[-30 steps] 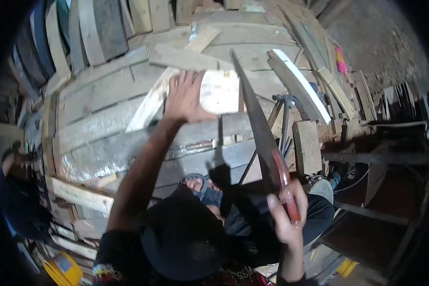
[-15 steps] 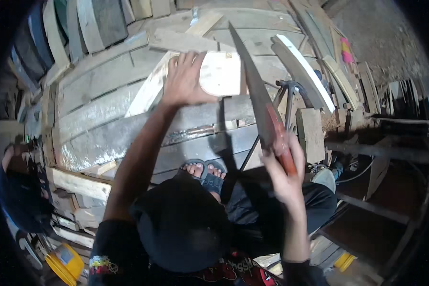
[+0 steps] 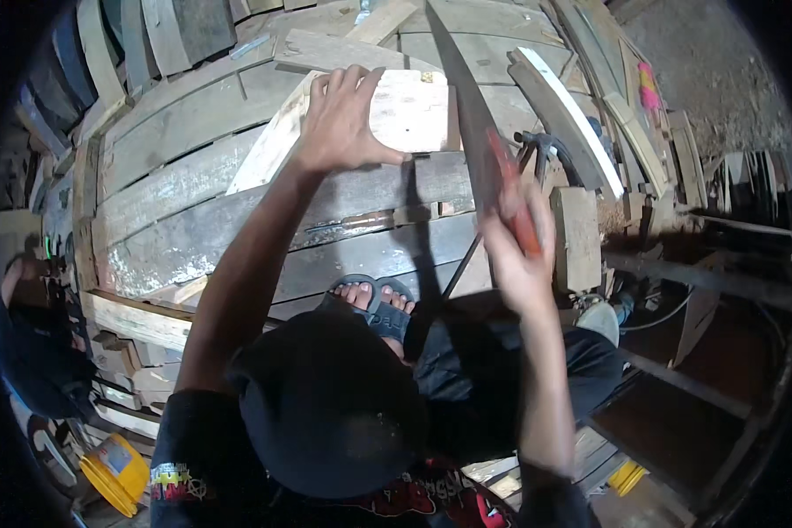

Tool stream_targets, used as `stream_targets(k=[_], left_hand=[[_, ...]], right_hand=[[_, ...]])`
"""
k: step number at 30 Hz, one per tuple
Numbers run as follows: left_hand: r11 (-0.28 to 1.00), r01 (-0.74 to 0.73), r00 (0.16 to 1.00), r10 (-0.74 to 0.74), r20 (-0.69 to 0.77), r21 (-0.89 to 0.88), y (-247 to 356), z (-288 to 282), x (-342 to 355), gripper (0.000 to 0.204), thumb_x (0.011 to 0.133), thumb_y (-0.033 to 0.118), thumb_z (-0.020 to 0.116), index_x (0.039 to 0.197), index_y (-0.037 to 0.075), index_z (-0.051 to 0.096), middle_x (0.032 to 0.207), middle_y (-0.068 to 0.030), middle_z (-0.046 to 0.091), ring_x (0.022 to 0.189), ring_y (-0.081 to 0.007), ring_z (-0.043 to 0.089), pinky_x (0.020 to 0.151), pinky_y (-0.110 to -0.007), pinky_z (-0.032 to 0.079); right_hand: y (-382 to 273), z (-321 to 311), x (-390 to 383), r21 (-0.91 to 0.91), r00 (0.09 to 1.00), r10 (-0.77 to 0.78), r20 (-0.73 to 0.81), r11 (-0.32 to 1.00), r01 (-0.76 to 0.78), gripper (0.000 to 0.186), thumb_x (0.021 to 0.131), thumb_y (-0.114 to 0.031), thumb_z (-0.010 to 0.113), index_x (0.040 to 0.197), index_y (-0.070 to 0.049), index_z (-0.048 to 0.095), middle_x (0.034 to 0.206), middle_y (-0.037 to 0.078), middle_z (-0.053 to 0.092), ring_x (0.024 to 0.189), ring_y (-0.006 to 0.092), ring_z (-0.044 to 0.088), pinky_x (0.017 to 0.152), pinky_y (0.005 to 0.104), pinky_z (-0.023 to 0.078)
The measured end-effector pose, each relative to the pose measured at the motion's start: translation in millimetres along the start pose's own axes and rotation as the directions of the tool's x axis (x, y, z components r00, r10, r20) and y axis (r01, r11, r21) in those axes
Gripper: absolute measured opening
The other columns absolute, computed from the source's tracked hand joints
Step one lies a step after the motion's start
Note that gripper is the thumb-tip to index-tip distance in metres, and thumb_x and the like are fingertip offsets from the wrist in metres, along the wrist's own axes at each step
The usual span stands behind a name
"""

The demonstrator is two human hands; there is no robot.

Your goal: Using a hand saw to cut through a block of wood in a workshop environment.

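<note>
A pale wooden board point(image 3: 409, 114) lies across the plank surface in front of me. My left hand point(image 3: 343, 123) is clamped on its left part, fingers over the far edge and thumb along the near edge. In my right hand point(image 3: 521, 242) is the red handle of a handsaw point(image 3: 468, 97), gripped with the fingers wrapped round it. The long grey blade points away from me, beside the board's right end; whether the teeth touch the wood I cannot tell. Beneath the board, a light strip of wood point(image 3: 260, 163) slants out to the left.
A claw hammer point(image 3: 546, 145) stands right of the saw, near a white-edged timber point(image 3: 572, 123). A wood block point(image 3: 577, 238) sits by my right forearm. My sandalled feet point(image 3: 374, 299) rest on the planks point(image 3: 167, 198). A yellow bucket point(image 3: 114, 471) and another person point(image 3: 40, 352) are at left.
My right hand and the saw have moved forward, away from me, along the board's right end. My left hand keeps its hold on the board. The view has shifted slightly.
</note>
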State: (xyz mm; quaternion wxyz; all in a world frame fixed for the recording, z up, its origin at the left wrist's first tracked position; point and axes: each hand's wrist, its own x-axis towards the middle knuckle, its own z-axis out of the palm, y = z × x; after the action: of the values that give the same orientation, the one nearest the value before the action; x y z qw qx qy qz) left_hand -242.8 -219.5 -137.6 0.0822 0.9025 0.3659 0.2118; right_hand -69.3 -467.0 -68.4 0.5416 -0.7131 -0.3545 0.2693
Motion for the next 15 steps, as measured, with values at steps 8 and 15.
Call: stream_targets(k=[8, 15], left_hand=[[0.998, -0.057, 0.997, 0.059, -0.05, 0.029, 5, 10, 26, 0.122, 0.054, 0.063, 0.09, 0.152, 0.001, 0.054, 0.136, -0.0232, 0.058, 0.134, -0.0391, 0.052, 0.116, -0.054, 0.034], [0.99, 0.131, 0.985, -0.137, 0.104, 0.059, -2, 5, 29, 0.126, 0.057, 0.066, 0.087, 0.156, -0.002, 0.05, 0.144, -0.026, 0.055, 0.139, -0.0414, 0.05, 0.116, -0.058, 0.037]], right_hand=[[-6, -50, -90, 0.042, 0.991, -0.011, 0.136, 0.999, 0.005, 0.03, 0.084, 0.001, 0.072, 0.09, -0.011, 0.045, 0.08, -0.001, 0.05, 0.072, 0.0071, 0.045, 0.068, 0.0268, 0.043], [-27, -45, -8, 0.04, 0.951, -0.112, 0.289, 0.994, 0.105, 0.028, 0.087, 0.008, 0.068, 0.099, -0.009, 0.05, 0.078, -0.004, 0.048, 0.071, 0.005, 0.046, 0.065, 0.0249, 0.04]])
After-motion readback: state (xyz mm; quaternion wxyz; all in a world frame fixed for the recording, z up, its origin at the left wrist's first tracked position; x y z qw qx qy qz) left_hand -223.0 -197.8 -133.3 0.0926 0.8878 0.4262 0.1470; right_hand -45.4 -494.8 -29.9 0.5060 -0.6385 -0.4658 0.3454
